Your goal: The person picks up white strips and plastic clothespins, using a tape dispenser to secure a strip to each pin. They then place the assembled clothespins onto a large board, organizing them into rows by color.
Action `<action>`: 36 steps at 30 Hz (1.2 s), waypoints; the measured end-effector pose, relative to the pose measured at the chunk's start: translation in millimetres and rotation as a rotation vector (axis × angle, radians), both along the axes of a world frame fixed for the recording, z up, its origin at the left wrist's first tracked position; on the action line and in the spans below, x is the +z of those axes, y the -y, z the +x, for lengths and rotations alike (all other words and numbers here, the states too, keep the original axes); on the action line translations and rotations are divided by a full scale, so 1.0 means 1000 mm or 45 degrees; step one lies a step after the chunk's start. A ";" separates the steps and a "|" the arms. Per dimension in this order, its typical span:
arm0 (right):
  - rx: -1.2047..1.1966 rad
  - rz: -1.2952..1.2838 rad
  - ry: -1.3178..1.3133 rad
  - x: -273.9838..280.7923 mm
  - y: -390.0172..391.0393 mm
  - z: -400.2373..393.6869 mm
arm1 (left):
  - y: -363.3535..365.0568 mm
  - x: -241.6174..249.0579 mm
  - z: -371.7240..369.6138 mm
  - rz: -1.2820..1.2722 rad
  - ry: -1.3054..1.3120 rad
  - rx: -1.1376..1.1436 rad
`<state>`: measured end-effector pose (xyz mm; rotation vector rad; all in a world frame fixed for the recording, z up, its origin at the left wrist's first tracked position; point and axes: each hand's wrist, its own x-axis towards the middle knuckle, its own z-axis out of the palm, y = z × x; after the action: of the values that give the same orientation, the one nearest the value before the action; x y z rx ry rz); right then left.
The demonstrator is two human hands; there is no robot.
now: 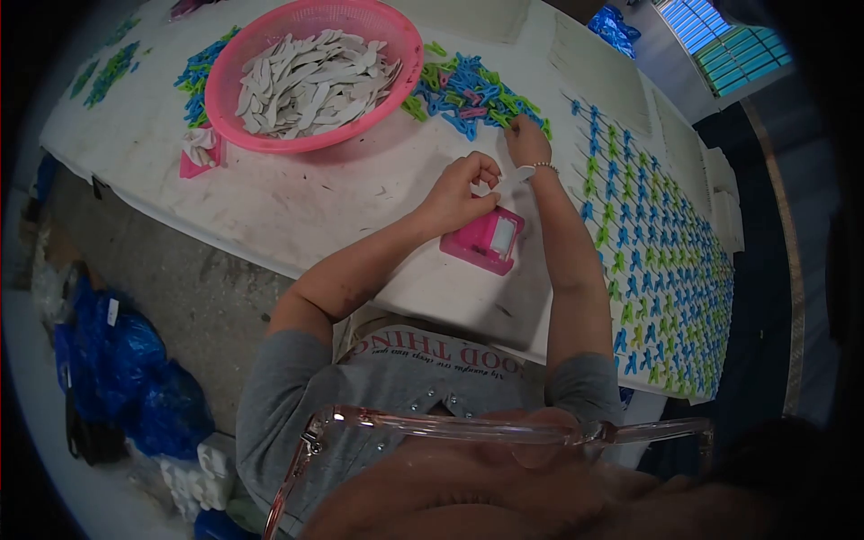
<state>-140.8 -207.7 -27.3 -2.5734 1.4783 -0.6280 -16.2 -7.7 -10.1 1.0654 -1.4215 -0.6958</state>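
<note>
My left hand (461, 191) is curled in a pinch just above a pink plastic box (477, 245) with a pale block in it; what its fingertips hold is too small to make out. At the right edge of a pile of blue, green and pink clips (472, 90) is my right hand (529, 144), its fingers bent together and touching the clips; anything between them is hidden. A beaded bracelet is round the right wrist, with a small whitish piece beside it. Behind the left hand stands a pink basket (409, 54) full of flat whitish pieces (310, 85).
Rows of blue and green clips (661, 261) cover the right side of the white table (360, 193). A small pink holder (200, 153) with white material sits near the basket. More clips (198, 76) lie behind it. Blue bags (148, 387) are on the floor at left.
</note>
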 end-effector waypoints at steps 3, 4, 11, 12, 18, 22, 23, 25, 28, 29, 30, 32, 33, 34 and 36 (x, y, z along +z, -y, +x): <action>0.061 -0.060 0.034 -0.006 0.005 -0.010 | 0.004 -0.003 0.004 0.018 -0.105 -0.032; 0.060 -0.054 0.031 0.002 -0.006 -0.013 | 0.005 -0.003 0.006 0.114 -0.199 -0.082; 0.179 0.497 0.986 0.043 -0.118 -0.080 | -0.002 0.012 0.013 0.473 -0.662 -0.427; 0.226 0.489 1.190 0.044 -0.134 -0.087 | -0.003 0.012 0.012 0.485 -0.659 -0.434; 0.253 0.410 1.316 0.041 -0.195 -0.106 | -0.012 0.018 0.005 0.464 -0.545 -0.516; 0.289 0.380 1.284 0.041 -0.204 -0.103 | -0.012 0.016 0.005 0.433 -0.423 -0.502; 0.291 0.372 1.262 0.043 -0.205 -0.101 | -0.013 0.016 0.005 0.423 -0.397 -0.500; 0.293 0.363 1.240 0.044 -0.205 -0.100 | -0.013 0.015 0.004 0.422 -0.374 -0.507; 0.296 0.378 1.237 0.042 -0.204 -0.099 | -0.014 0.015 0.003 0.435 -0.352 -0.526; 0.305 0.361 1.215 0.042 -0.203 -0.099 | -0.014 0.016 0.003 0.446 -0.353 -0.541; 0.314 0.343 1.195 0.042 -0.203 -0.099 | -0.014 0.017 0.002 0.447 -0.351 -0.546; 0.305 0.362 1.189 0.044 -0.205 -0.098 | -0.014 0.017 0.002 0.446 -0.341 -0.559; 0.296 0.378 1.184 0.045 -0.206 -0.097 | -0.014 0.016 0.003 0.451 -0.334 -0.575; 0.269 0.366 1.193 0.044 -0.207 -0.097 | -0.014 0.014 0.004 0.437 -0.310 -0.559; 0.283 0.313 1.069 0.043 -0.208 -0.103 | -0.013 0.014 0.001 0.433 -0.272 -0.617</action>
<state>-244.0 0.6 15.6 -1.8590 0.8977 -1.1963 -15.2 5.8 4.2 0.8682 -1.4139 -1.3993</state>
